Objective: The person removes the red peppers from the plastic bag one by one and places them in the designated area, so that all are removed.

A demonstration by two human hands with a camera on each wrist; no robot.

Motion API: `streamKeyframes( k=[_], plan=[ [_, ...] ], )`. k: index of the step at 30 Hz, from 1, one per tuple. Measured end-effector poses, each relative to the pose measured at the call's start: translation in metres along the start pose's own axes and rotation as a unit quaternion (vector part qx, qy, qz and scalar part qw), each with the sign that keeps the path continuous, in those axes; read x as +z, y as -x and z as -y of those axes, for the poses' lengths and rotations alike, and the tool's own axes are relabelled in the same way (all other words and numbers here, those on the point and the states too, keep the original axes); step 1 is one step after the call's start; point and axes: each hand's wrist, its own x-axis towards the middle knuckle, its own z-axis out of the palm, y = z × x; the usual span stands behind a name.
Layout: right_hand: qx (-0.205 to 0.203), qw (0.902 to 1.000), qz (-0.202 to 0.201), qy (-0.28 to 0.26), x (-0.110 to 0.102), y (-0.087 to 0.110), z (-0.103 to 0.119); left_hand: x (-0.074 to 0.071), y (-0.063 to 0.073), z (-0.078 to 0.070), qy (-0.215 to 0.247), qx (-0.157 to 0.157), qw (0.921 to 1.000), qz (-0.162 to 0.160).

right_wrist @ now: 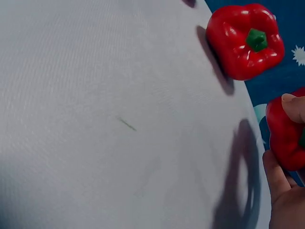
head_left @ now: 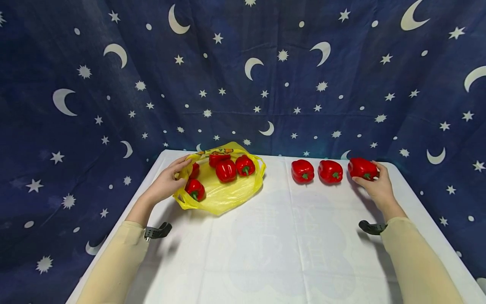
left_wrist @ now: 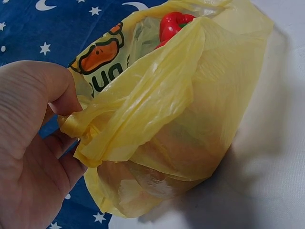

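My left hand (head_left: 167,180) pinches the left edge of a yellow plastic bag (head_left: 228,196), whose mouth faces me. Several red bell peppers (head_left: 226,170) lie inside it. In the left wrist view the bag's gathered rim (left_wrist: 90,138) sits between thumb and fingers, and one pepper (left_wrist: 170,27) shows through the opening. At the back right, my right hand (head_left: 379,188) grips a red bell pepper (head_left: 361,168) with thumb and fingers around its right side. The right wrist view shows this held pepper (right_wrist: 286,133) at its right edge, partly cut off.
Two more red bell peppers, one (head_left: 302,171) and another (head_left: 330,172), stand in a row left of the held one. A white cloth (head_left: 273,253) covers the table. Behind it hangs a dark blue curtain (head_left: 228,76) with moons and stars.
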Motion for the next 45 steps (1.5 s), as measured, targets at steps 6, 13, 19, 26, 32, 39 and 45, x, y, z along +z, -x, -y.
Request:
streamKeyframes(
  k=[6, 13, 19, 26, 32, 39, 45],
  plan=[
    [0.014, 0.9999, 0.003, 0.005, 0.002, -0.002, -0.008, 0.0, -0.002, 0.0, -0.001, -0.003, 1.0, 0.005],
    [0.031, 0.9995, 0.008, 0.001, 0.003, -0.003, -0.013, 0.0, -0.002, 0.001, 0.003, 0.001, 1.0, 0.003],
    [0.034, 0.9993, 0.012, 0.0, 0.004, -0.002, -0.013, 0.0, -0.001, 0.002, 0.006, -0.001, 1.0, 0.004],
    [0.029, 0.9994, 0.015, 0.01, 0.005, -0.001, -0.012, 0.0, -0.002, 0.002, 0.001, -0.006, 1.0, 0.005],
    [0.018, 0.9993, 0.017, 0.029, 0.006, -0.001, -0.011, -0.001, -0.002, 0.002, 0.003, -0.009, 0.9999, 0.005],
    [0.014, 0.999, 0.019, 0.039, 0.008, -0.002, -0.012, 0.0, -0.001, 0.003, 0.001, -0.007, 1.0, 0.007],
    [0.023, 0.9985, 0.023, 0.043, 0.009, -0.001, -0.012, 0.0, 0.0, 0.003, 0.008, -0.008, 0.9999, 0.01]
  ],
)
